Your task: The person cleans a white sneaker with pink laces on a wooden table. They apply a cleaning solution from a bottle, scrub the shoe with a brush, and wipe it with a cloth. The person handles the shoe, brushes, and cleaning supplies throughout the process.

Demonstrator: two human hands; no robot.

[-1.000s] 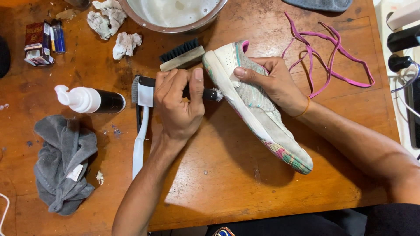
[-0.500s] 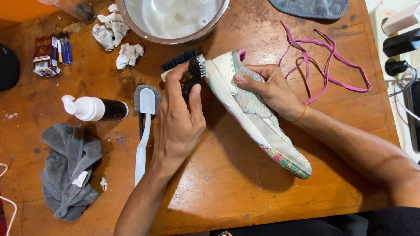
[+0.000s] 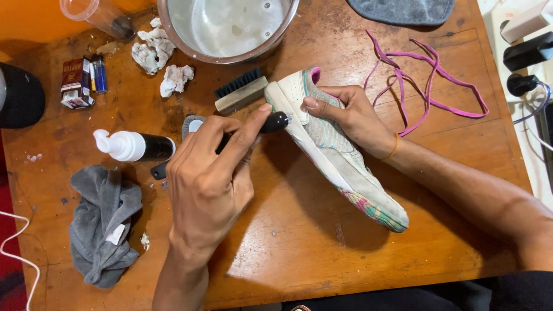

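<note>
Since half a second ago, the left hand [image 3: 210, 178] has swung its small dark-handled brush [image 3: 271, 122] round so the head now meets the heel of the sneaker [image 3: 334, 152], and the camera has drawn in closer over the table [image 3: 299, 253].

That sneaker, pale grey with a white sole and a multicoloured toe, is lifted at a slant above the middle of the table, heel up toward the bowl and toe down toward the person. The right hand [image 3: 351, 115] is closed around its collar, thumb on the side panel. The left hand is curled around the brush handle, forefinger stretched along it.

To do this scrubbing well, a judgement from the pose: short strokes along the sole's edge, with the right hand bracing the heel firmly so the shoe does not twist (the unlaced upper gives little stiffness).

Counted outward: one sneaker; three brushes in all, namely the one in hand, a wooden-backed one [image 3: 241, 93] just beside the heel, and a long one mostly hidden under the left hand; one pink lace [image 3: 429, 78], though it could be two tangled; one metal bowl [image 3: 230, 29] of cloudy water; one foam-pump bottle [image 3: 133, 147]; two grey cloths [image 3: 103, 224], one at the top edge; two crumpled wipes [image 3: 175, 79]; one clear cup [image 3: 101, 14].
</note>
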